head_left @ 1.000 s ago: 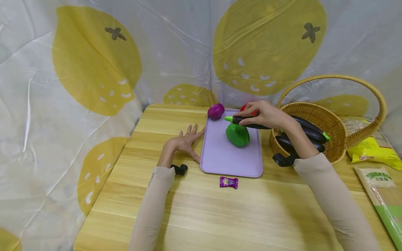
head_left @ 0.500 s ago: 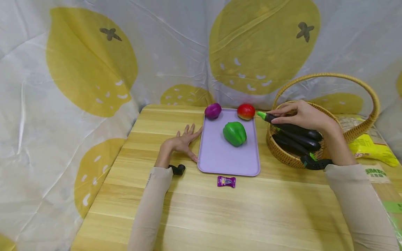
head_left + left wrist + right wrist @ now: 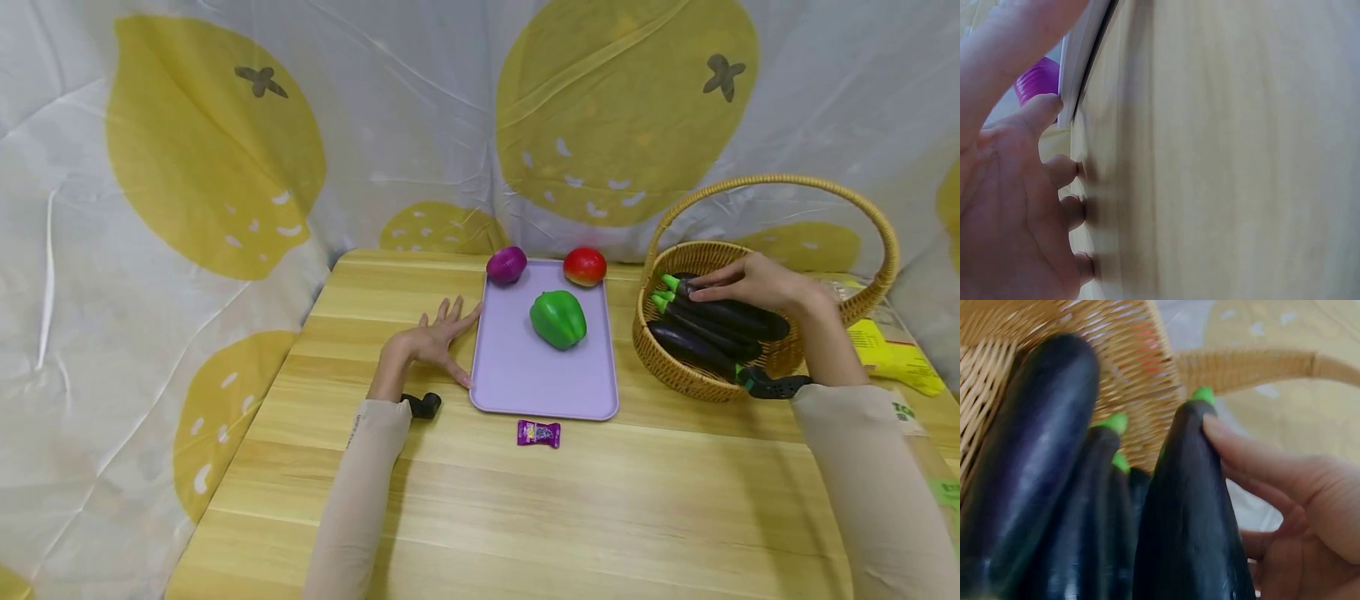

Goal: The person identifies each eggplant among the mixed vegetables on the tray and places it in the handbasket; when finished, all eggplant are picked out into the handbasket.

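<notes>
My right hand (image 3: 768, 283) pinches an eggplant (image 3: 1188, 506) between thumb and fingers near its green stem end. It is inside the wicker basket (image 3: 675, 373), over several other dark eggplants (image 3: 686, 346). At the tray's left side my left hand (image 3: 431, 343) is spread, thumb and index fingertip right at the rim of the lilac tray (image 3: 532, 379). In the left wrist view, the other fingertips of that hand (image 3: 1013, 200) rest on the wood. A green bell pepper (image 3: 558, 319) lies on the tray. A purple onion (image 3: 507, 265) and a round red fruit (image 3: 585, 267) sit at its far corners.
A small purple wrapped packet (image 3: 538, 433) lies in front of the tray. The basket's tall handle (image 3: 795, 179) arches above its opening. Behind the basket's right side is a yellow bag (image 3: 900, 358). A lemon-print cloth (image 3: 420, 108) hangs along the table's back.
My right hand has carried the eggplant rightward from over the bell pepper and lowered it into the basket. The red fruit is now fully uncovered. My left hand has stayed at the tray.
</notes>
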The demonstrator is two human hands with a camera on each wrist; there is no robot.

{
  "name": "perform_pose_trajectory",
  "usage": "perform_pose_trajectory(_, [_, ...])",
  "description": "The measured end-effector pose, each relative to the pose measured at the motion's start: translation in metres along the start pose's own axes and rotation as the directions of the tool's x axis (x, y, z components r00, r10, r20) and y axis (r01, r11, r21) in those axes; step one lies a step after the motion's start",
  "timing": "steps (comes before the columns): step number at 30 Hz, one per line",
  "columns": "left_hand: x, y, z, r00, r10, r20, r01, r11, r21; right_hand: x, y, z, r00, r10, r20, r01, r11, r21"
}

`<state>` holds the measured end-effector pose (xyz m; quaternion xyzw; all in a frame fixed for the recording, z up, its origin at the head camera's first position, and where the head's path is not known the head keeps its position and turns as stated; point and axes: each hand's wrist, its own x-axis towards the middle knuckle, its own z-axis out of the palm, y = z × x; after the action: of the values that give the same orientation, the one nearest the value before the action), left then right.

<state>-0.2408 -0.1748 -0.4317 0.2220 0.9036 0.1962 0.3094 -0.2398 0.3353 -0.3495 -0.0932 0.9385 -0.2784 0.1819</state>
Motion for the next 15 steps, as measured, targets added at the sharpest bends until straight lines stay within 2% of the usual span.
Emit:
perform_pose_trajectory(6, [-0.002,0.0,0.0,1.0,-0.001,-0.003,0.001,1.0,0.0,0.012,0.013,0.005,0.999,0.05,0.006,-0.05,0.999,0.021])
perform_pose_trajectory(9, [-0.001,0.0,0.0,1.0,0.001,-0.006,-0.001,1.0,-0.001,0.016,0.015,0.005,0.998,0.059,0.02,-0.06,0.997,0.054])
perform_pose_trajectory(15, [0.0,-0.001,0.0,1.0,0.001,-0.005,-0.001,1.0,-0.006,0.02,0.014,0.008,0.998,0.053,0.019,-0.054,0.997,0.051])
